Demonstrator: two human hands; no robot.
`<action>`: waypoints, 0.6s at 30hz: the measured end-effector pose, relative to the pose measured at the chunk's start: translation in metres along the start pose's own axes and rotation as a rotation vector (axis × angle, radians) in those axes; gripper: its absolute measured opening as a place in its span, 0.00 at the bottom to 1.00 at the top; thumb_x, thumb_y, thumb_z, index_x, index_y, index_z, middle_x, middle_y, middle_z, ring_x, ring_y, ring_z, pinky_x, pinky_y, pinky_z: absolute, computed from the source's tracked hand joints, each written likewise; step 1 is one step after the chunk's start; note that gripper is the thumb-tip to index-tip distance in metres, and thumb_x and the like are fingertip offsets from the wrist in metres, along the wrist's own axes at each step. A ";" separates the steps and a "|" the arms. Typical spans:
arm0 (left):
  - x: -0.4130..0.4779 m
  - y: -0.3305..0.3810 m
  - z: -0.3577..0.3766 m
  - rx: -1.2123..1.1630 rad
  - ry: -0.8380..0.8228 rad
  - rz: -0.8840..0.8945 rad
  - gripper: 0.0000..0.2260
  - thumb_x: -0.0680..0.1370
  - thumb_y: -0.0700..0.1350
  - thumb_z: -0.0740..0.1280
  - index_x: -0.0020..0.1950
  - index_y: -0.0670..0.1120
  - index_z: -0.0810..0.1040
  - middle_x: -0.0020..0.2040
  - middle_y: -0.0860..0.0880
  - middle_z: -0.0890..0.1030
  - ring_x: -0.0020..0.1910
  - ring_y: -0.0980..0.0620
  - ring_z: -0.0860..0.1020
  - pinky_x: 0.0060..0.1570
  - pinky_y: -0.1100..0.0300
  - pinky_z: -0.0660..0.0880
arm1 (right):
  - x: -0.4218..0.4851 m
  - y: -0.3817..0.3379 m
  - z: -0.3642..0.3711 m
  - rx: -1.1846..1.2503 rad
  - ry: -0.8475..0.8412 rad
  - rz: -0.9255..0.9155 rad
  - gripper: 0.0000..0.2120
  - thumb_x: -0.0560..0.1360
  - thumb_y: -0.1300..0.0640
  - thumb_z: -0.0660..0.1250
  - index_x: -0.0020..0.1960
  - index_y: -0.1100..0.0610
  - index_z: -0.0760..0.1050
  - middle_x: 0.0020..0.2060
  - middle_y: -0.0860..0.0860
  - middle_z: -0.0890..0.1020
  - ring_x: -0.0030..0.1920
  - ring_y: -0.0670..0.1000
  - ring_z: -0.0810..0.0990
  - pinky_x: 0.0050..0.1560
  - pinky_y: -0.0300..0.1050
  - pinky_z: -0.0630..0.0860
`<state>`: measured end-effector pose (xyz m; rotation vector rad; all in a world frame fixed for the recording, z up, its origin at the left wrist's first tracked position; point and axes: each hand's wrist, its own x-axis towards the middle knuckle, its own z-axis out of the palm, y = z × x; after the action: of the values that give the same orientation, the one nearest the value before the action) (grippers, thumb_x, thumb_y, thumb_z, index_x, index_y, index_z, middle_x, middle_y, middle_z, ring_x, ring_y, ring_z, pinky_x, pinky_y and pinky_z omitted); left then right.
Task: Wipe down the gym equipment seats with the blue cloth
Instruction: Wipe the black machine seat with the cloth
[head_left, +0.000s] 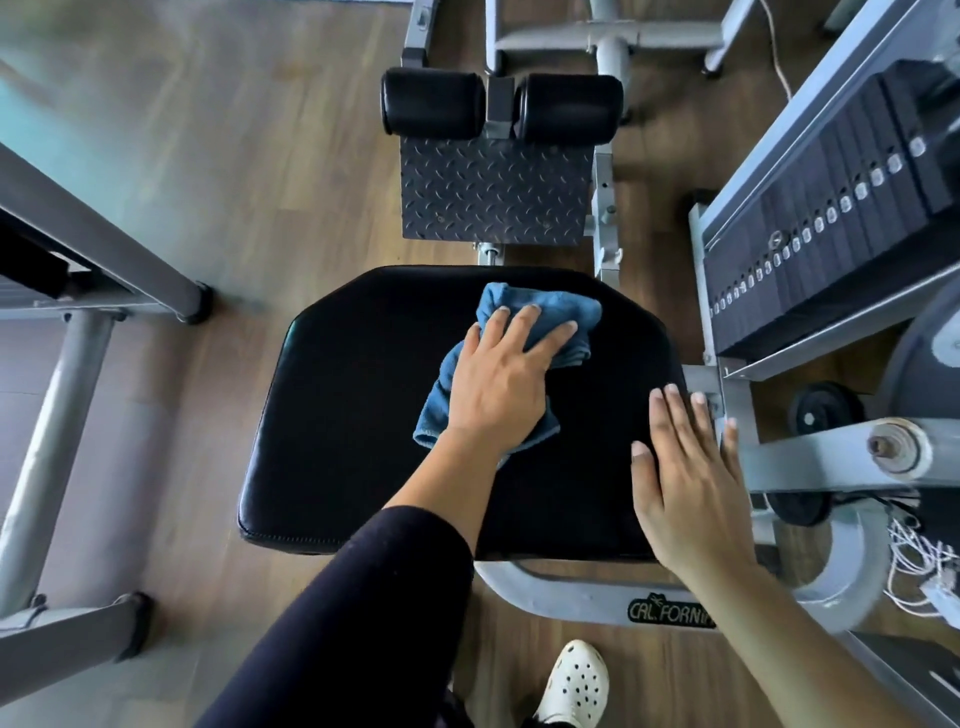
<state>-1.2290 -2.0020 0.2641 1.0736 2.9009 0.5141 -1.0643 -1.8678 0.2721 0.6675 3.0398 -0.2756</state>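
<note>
I am looking straight down through the head camera. A wooden floor (218, 156) is filling the background. A grey machine with a weight stack (831, 218) of dark plates is running along the right side, and a grey tube frame (93, 249) is standing at the left. The black padded seat (353, 415) is taking up the middle of the view, sitting on a grey base that is carrying a partly hidden label (670, 610) at its near edge. Beyond the seat a dark tread-pattern footplate (493, 192) is lying flat, and two black roller pads (431, 104) are sitting side by side just past it. The left arm, in a dark sleeve, is reaching in from the bottom and crossing the near part of the seat. The blue cloth (550, 312) is lying bunched on the far middle of the seat, under the left hand (498, 384), which is pressing down on it with its fingers straight and spread, not curling round it. The right hand (691, 483) is lying flat with its fingers straight and close together at the seat's right edge, holding nothing; I cannot tell whether it is bearing on the pad. A white perforated clog (576, 680) is showing on the floor at the bottom, and loose white cables (919, 566) are bunching at the lower right beside the machine.
</note>
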 end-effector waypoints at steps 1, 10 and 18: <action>0.000 -0.013 -0.004 0.012 0.020 -0.024 0.20 0.79 0.44 0.60 0.70 0.56 0.70 0.70 0.45 0.70 0.67 0.41 0.67 0.66 0.45 0.64 | 0.005 -0.007 0.001 0.009 0.002 -0.003 0.29 0.80 0.47 0.44 0.76 0.60 0.57 0.75 0.54 0.60 0.76 0.53 0.51 0.75 0.59 0.49; -0.055 -0.112 -0.037 0.105 0.117 -0.358 0.19 0.80 0.46 0.59 0.71 0.56 0.69 0.71 0.46 0.69 0.69 0.41 0.65 0.67 0.45 0.63 | 0.040 -0.075 0.011 0.007 -0.047 -0.091 0.32 0.78 0.44 0.39 0.77 0.59 0.51 0.77 0.54 0.55 0.77 0.54 0.48 0.75 0.53 0.41; -0.097 -0.055 -0.034 0.056 0.099 -0.383 0.20 0.79 0.46 0.60 0.72 0.55 0.69 0.70 0.46 0.69 0.69 0.41 0.65 0.67 0.41 0.63 | 0.034 -0.081 0.016 -0.038 -0.096 -0.108 0.32 0.78 0.44 0.38 0.77 0.58 0.51 0.77 0.54 0.55 0.77 0.55 0.49 0.76 0.55 0.44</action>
<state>-1.1936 -2.1125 0.2696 0.4829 3.1094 0.4818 -1.1297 -1.9291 0.2679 0.4736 2.9851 -0.2444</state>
